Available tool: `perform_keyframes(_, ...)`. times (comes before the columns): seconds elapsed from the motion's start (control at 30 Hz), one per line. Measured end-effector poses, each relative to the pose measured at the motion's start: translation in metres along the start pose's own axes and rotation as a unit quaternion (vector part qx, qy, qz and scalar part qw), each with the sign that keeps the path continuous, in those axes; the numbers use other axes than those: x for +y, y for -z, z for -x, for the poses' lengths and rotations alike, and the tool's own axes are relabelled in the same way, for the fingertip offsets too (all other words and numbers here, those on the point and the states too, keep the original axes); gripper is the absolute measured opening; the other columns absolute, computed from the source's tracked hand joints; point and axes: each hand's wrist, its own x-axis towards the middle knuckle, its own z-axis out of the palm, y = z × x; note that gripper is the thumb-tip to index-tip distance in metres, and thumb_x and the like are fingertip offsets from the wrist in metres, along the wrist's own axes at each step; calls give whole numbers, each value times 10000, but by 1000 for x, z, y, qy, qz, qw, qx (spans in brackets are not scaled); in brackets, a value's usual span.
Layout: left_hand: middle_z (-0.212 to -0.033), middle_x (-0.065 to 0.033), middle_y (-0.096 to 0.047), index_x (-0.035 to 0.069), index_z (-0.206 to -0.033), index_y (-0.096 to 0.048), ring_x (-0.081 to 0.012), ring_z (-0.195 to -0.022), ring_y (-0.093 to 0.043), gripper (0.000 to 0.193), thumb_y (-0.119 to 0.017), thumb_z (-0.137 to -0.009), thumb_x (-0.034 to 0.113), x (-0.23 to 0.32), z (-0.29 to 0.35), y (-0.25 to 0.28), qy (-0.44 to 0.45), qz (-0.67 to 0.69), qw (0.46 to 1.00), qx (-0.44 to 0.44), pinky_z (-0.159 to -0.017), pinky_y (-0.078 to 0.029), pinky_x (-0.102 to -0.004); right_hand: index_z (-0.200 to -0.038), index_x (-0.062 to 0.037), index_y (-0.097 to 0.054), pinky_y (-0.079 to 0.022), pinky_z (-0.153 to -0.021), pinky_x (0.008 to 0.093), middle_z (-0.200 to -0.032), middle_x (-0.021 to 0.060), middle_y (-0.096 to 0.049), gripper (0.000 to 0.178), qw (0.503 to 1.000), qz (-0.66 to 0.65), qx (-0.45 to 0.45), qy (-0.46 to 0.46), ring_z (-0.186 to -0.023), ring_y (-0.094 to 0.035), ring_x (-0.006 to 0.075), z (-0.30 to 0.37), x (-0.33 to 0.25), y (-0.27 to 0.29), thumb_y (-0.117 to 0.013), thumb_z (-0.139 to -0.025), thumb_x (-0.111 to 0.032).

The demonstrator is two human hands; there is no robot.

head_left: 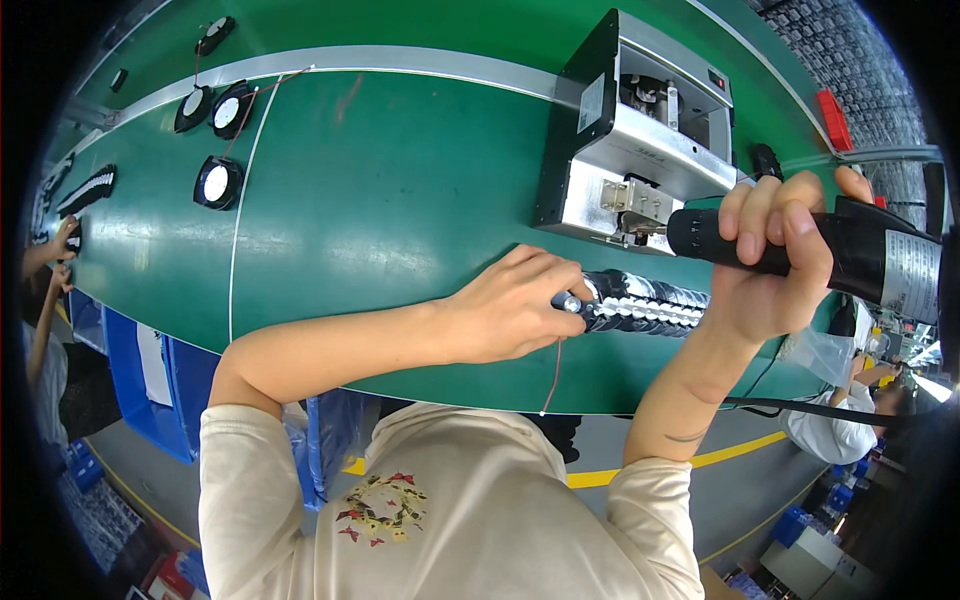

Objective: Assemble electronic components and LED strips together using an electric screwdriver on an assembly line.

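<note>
My right hand (775,255) is wrapped round a black electric screwdriver (850,250) that lies nearly level. Its tip points left, right beside the metal block (640,205) on the front of a silver-and-black screw feeder (640,130); whether they touch I cannot tell. My left hand (520,305) is closed on the left end of a row of black parts with white faces (645,303), stacked side by side on the green bench. A thin red wire (556,375) hangs from under the left fingers toward the bench edge. The fingertips partly hide the end part.
Several black parts with round white faces (217,183) and red wires lie at the far left of the bench (400,180). Another person's hands (62,250) work at the left end. Blue bins (180,390) stand below the bench edge. A red bin (833,118) is at the far right.
</note>
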Motion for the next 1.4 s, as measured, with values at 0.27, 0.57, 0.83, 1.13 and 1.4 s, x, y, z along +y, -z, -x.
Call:
perform_keyframes(0.27,-1097,-48,-577,135,-830,-698,-276,-1067,-573,92,-738,-747,142,0,1,0,4,1,1000,-6,-922,-431,-420,-1201,-61,-480,-398,-496,323,-664,42,-439,377,995,85,-41,-36,-463,-392,116,-2,14,-6,-508,-829,-9)
perform_keyframes(0.57,-1094,-53,-598,142,-833,-719,-291,-1114,-591,135,-760,-704,141,-2,3,-5,-5,4,1000,25,-915,-454,-429,-1196,9,-417,-413,-429,317,-614,42,-463,411,998,-33,-39,-24,-421,-431,140,61,-13,4,-592,-825,-20)
perform_keyframes(0.83,-1100,-48,-594,141,-844,-735,-284,-1123,-585,138,-757,-708,138,-2,3,-5,0,17,1000,21,-933,-447,-426,-1209,-51,-409,-445,-450,358,-618,65,-485,439,996,-49,-20,-65,-428,-463,169,82,-9,4,-609,-828,32)
perform_keyframes(1.13,-1161,-58,-561,132,-863,-738,-293,-1175,-551,191,-770,-676,116,1,3,-1,6,18,1000,-12,-964,-432,-436,-1097,-88,-394,-430,-431,320,-628,55,-472,357,993,47,-109,-4,-427,-451,136,96,-7,-5,-581,-822,40)
perform_keyframes(1.4,-1258,-102,-509,127,-899,-751,-328,-1086,-559,254,-763,-646,101,8,-1,12,49,41,997,-33,-955,-452,-441,-1081,-84,-389,-502,-541,357,-669,74,-536,399,990,42,-107,-77,-524,-517,198,95,-9,-5,-667,-827,50)
